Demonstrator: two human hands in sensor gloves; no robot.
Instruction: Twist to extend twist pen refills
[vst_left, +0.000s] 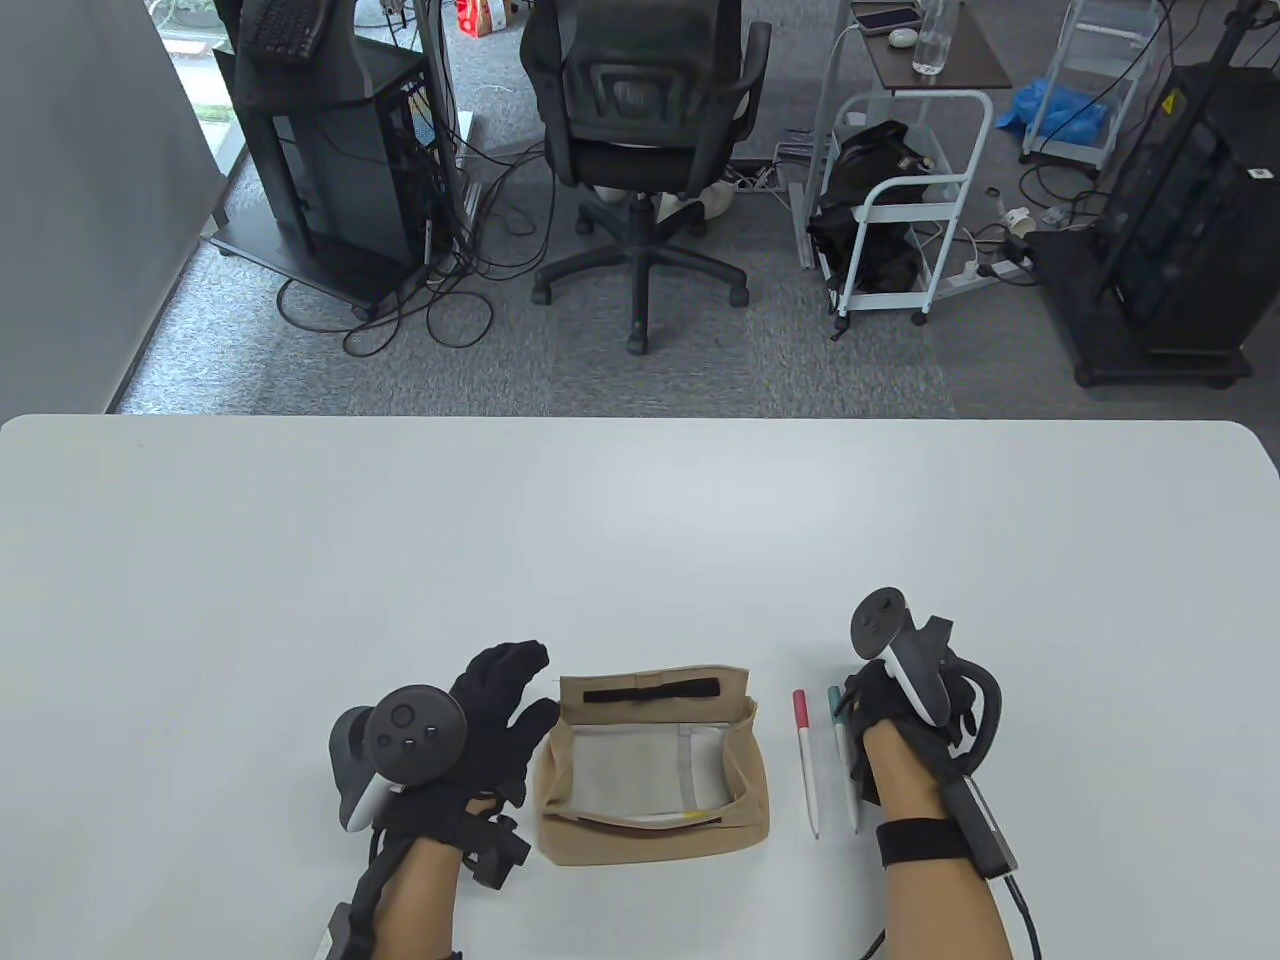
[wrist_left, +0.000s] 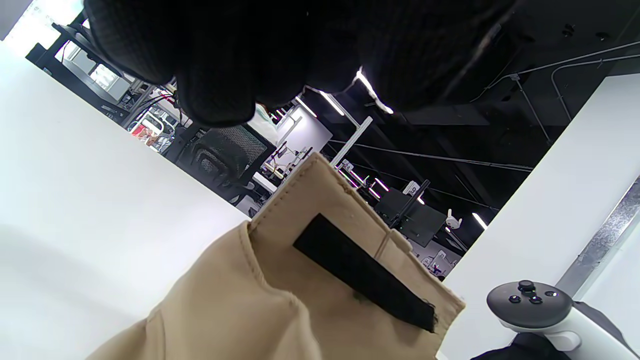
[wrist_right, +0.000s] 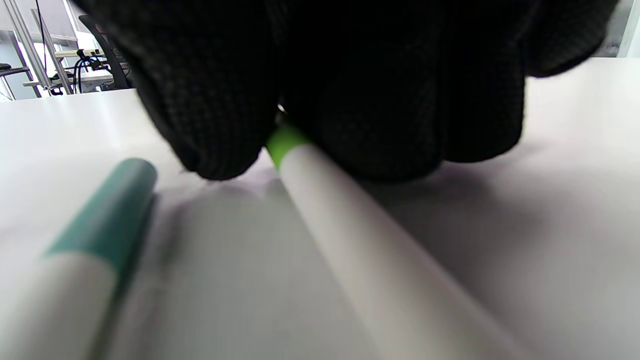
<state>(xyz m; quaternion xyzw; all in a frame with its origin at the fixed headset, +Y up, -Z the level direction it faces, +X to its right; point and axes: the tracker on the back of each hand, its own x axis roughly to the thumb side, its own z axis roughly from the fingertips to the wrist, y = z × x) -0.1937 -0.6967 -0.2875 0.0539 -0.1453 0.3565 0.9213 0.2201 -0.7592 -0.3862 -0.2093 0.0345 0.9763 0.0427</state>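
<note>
While the right hand (vst_left: 905, 715) bears down on a green-capped pen (wrist_right: 350, 210), fingers curled over its cap end against the counter (vst_left: 640, 520), the grip looks set for a pick-up before twisting. A teal-capped pen (vst_left: 843, 752) lies just beside it; a red-capped pen (vst_left: 807, 760) lies parallel, nearer the pouch. The left hand (vst_left: 480, 730) rests spread, holding nothing, just beside the tan pouch (vst_left: 650, 770), seemingly to steady it. Whether it touches is unclear.
</note>
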